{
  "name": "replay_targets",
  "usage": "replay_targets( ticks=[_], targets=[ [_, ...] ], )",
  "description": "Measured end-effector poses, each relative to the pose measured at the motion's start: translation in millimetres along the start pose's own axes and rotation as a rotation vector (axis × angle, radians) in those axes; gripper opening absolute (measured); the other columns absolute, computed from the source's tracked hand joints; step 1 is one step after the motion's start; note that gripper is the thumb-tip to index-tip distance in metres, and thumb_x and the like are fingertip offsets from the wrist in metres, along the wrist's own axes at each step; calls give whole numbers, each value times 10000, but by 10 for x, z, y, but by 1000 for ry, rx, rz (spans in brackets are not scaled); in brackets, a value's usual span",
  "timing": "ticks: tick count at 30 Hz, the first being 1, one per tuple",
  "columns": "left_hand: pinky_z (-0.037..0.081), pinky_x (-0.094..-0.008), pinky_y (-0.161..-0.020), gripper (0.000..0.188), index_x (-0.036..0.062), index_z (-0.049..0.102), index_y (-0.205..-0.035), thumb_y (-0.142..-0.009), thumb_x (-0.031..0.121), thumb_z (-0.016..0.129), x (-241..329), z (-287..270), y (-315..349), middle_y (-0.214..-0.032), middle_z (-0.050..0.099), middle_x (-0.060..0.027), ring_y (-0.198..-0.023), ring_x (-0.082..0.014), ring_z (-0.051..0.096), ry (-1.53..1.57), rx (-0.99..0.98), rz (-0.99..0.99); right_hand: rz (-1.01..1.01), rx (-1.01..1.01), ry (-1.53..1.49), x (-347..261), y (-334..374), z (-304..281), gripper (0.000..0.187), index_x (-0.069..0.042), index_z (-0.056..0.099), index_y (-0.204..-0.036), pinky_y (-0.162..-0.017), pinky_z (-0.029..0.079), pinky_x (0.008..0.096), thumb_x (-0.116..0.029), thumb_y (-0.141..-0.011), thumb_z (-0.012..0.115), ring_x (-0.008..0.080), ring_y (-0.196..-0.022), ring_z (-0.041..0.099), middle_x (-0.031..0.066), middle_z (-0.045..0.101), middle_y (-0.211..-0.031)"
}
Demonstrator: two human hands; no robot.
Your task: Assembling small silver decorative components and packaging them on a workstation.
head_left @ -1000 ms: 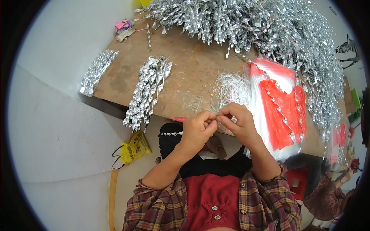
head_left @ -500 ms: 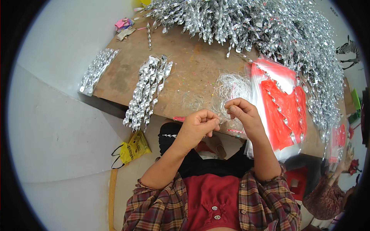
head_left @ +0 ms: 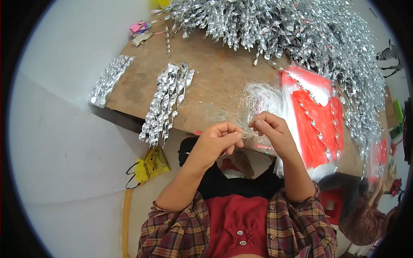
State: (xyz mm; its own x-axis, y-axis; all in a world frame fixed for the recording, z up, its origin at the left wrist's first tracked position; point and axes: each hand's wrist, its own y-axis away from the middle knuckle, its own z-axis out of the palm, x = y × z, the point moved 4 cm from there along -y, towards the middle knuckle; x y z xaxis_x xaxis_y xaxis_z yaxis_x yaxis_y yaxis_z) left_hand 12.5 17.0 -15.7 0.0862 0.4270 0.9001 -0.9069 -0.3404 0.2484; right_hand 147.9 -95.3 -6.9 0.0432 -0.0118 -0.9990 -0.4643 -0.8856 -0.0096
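Observation:
Close together at the table's front edge, my left hand (head_left: 217, 144) and my right hand (head_left: 275, 131) are both closed in a pinch. A fine pale thread seems to run between their fingertips; it is too thin to follow along its length. Just beyond my right hand lies a loose tangle of white thread (head_left: 261, 98). To the left, a bundle of twisted silver foil strips (head_left: 165, 101) hangs partly over the edge.
Red-and-clear plastic bags (head_left: 312, 133) with silver strips on them lie right of my hands. A large heap of silver twists (head_left: 275, 26) covers the table's (head_left: 211, 81) far side. Packed strips (head_left: 112, 79) lie at the left corner. Below hangs a yellow bag (head_left: 150, 167). Another person (head_left: 363, 221) is at right.
My left hand has turned slightly and shifted a little left, while my right hand keeps nearly the same pinch. The silver twist seen by my left wrist is now mostly hidden.

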Motion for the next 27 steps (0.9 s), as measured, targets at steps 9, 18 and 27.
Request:
replay_targets(
  ticks=[9, 18, 27],
  targets=[
    [364, -164, -504, 116, 3, 609, -913, -851, 101, 607, 110, 75, 61, -745, 624, -49, -552, -31, 465, -34, -15, 58, -176, -39, 225, -209, 24, 99, 164, -13, 622, -863, -674, 400, 235, -177, -847, 619, 95, -720, 489, 15, 560, -788],
    [376, -165, -498, 73, 9, 608, -883, -853, 75, 604, 57, 128, 26, -694, 579, 18, -576, -1, 474, -585, 205, 417, -347, 25, 742, -344, 13, 144, 68, -41, 610, -807, -686, 369, 273, -77, -779, 660, 139, -654, 518, 32, 555, -756],
    [374, -170, -529, 109, 3, 604, -940, -871, 84, 581, 50, 54, -22, -738, 618, -36, -580, -37, 478, -62, 96, 149, -481, 211, 669, -363, 121, 254, 100, -61, 619, -825, -700, 374, 290, -24, -750, 675, 163, -679, 549, 37, 595, -761]
  ],
)
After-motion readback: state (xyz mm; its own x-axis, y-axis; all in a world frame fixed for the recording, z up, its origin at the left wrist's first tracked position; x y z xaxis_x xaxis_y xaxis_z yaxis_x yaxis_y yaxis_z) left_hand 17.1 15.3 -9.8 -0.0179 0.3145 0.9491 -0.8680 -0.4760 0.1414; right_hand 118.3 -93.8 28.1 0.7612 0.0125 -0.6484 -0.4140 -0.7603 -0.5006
